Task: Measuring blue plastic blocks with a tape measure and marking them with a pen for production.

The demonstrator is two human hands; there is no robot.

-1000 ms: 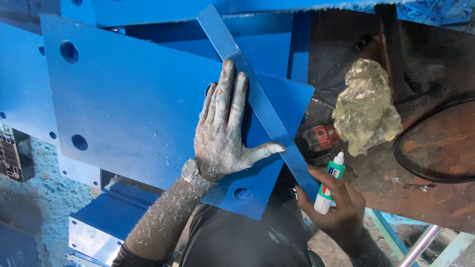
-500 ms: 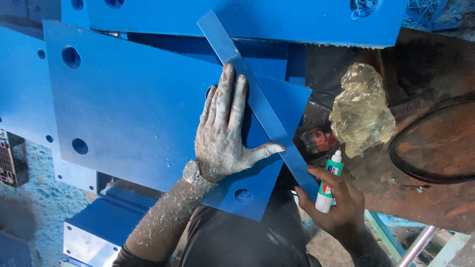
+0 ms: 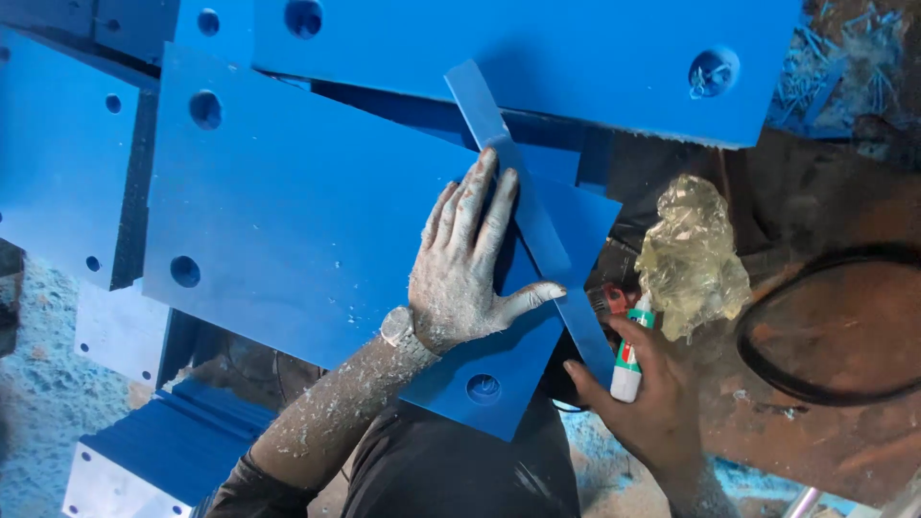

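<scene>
My left hand (image 3: 470, 264), coated in pale dust, lies flat with fingers spread on a large blue plate (image 3: 307, 221) drilled with round holes. Its thumb and fingertips rest against a narrow blue strip (image 3: 528, 211) that lies slanted across the plate's right corner. My right hand (image 3: 648, 403) is below the strip's lower end and grips a small white marker-like tube with a green band (image 3: 628, 360), tip pointing up beside the strip.
More blue plates with holes lie stacked behind (image 3: 537, 58) and to the left (image 3: 58, 153). A crumpled clear plastic bag (image 3: 691, 254) sits on a rusty brown surface at right, next to a black loop of cable (image 3: 825, 326). Blue shavings cover the floor.
The view has shifted so everything sits lower in frame. My left hand stays pressed on the plate and strip; my right hand with the tube has held its place by the strip's end.
</scene>
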